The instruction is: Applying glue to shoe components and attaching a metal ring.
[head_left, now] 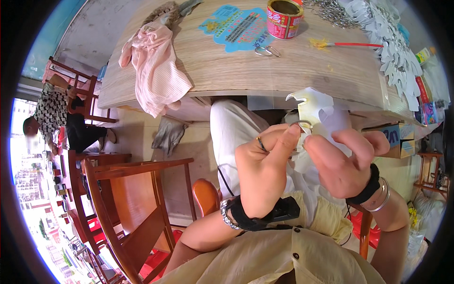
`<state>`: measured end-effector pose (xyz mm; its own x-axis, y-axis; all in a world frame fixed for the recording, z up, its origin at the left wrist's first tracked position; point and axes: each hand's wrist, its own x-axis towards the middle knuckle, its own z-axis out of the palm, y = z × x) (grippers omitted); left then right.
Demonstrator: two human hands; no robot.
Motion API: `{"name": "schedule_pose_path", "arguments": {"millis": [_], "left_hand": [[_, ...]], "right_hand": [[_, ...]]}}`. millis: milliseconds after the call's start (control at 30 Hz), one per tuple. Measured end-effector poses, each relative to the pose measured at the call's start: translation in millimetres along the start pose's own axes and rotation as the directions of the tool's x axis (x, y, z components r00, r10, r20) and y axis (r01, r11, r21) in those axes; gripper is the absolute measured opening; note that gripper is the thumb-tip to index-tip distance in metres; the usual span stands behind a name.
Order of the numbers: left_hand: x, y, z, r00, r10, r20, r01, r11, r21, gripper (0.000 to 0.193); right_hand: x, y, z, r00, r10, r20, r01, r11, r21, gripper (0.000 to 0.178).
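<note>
Just in front of the table edge, my left hand [265,165] is closed, thumb and forefinger pinching a curved metal wire clip [305,124]. My right hand [347,163] meets it, its thumb and forefinger pinched at the lower part of a white cut-out sheet piece [316,106] with a yellowish stain. That piece has notched edges and stands up beyond the fingertips, the clip against it. Exactly how the clip and piece join is hidden by my fingers. On the table lie two similar metal clips [267,51].
An open red tin [283,23] stands on a blue printed sheet [236,28]. A red-handled brush [354,44] lies beside white cut-outs [397,57] and a heap of metal clips [333,13]. Pink cloth [158,71] hangs over the edge. Wooden chairs [132,208] and another person [59,109] are left.
</note>
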<state>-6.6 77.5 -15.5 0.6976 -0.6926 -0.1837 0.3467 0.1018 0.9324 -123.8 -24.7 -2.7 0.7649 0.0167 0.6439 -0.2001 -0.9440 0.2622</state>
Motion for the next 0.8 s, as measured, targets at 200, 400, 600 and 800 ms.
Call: {"name": "schedule_pose_path", "arguments": {"millis": [200, 400, 600, 800], "left_hand": [[1.4, 3.7, -0.1, 1.0, -0.029, -0.011, 0.029, 0.999, -0.043, 0.025], [3.8, 5.5, -2.0, 0.998, -0.045, -0.041, 0.04, 0.994, -0.106, 0.023], [7.3, 11.2, -6.2, 0.996, -0.072, -0.059, 0.061, 0.981, -0.182, 0.02], [9.9, 16.0, -12.4, 0.995, -0.099, -0.007, 0.096, 0.978, -0.185, 0.017]], "right_hand": [[-1.8, 6.2, 7.3, 0.992, -0.116, -0.048, 0.116, 0.993, -0.015, 0.021], [-4.5, -1.6, 10.8, 0.996, -0.065, -0.06, 0.062, 0.997, -0.045, 0.025], [-6.2, -11.2, 21.6, 0.992, 0.062, -0.107, -0.073, 0.993, -0.098, 0.03], [-2.6, -13.8, 16.3, 0.989, 0.141, -0.049, -0.145, 0.986, -0.083, 0.027]]}}
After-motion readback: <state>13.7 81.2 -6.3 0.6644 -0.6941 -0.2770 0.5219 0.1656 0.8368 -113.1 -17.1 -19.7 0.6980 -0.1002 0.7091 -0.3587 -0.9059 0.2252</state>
